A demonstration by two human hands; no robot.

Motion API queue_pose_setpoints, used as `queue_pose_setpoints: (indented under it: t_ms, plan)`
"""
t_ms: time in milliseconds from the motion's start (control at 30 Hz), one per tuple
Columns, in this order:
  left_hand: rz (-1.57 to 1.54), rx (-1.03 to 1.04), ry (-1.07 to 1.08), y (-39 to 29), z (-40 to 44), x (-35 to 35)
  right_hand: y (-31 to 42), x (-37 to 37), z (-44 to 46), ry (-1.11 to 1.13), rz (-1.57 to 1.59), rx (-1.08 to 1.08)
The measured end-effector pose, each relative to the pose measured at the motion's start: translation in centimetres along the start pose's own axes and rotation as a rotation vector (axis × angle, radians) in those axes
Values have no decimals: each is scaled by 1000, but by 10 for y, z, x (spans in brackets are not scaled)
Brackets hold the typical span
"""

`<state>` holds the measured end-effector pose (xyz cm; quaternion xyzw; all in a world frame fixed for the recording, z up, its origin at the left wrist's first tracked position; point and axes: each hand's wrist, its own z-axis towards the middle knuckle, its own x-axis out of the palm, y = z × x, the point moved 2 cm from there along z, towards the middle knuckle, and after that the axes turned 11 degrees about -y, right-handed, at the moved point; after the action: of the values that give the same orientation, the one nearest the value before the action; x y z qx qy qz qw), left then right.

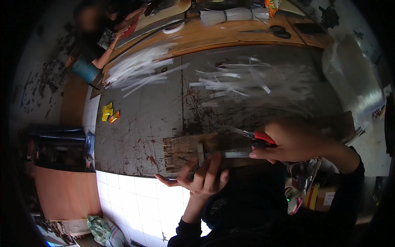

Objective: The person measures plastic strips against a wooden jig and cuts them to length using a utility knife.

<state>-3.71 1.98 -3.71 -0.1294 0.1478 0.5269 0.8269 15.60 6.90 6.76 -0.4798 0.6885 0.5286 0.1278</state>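
Note:
Red-handled pliers [263,138] sit in my right hand [294,142], their jaws pointing left above a worn wooden board [175,154]. A small bundle of clear plastic strips [236,154] runs across the board between my two hands. My left hand [203,177] has its fingers curled over the strips' left end, beside a small upright block [200,154] on the board; its thumb tip contact is hard to make out. The strips' right end meets the thumb of my right hand. Motion blurs the right hand somewhat.
Loose clear strips [230,82] lie on the dark table [135,136], with another pile [135,66] at left. Wrapped candies [108,112] sit near the left edge. Black scissors [277,32], a tape roll [173,26] and a plastic bag [349,78] lie farther off. Another person [92,37] works at upper left.

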Motion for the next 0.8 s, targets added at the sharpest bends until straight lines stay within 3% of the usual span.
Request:
queue_pose_setpoints:
  t_ms: [133,233,333,367,433,800]
  plan:
    - [42,131,36,8,-5,2,-49,-23,-39,-63,28,153]
    - [48,146,8,11,-8,3,-85,-44,-73,-233,37,390]
    - [60,154,47,12,-7,2,-127,-56,-101,-387,-171,170]
    - [63,140,47,10,-6,1,-132,-59,-106,-392,-173,188]
    - [81,155,44,10,-6,2,-137,-63,-113,-439,210,410]
    - [102,227,9,8,-1,4,-147,-68,-113,-490,60,432]
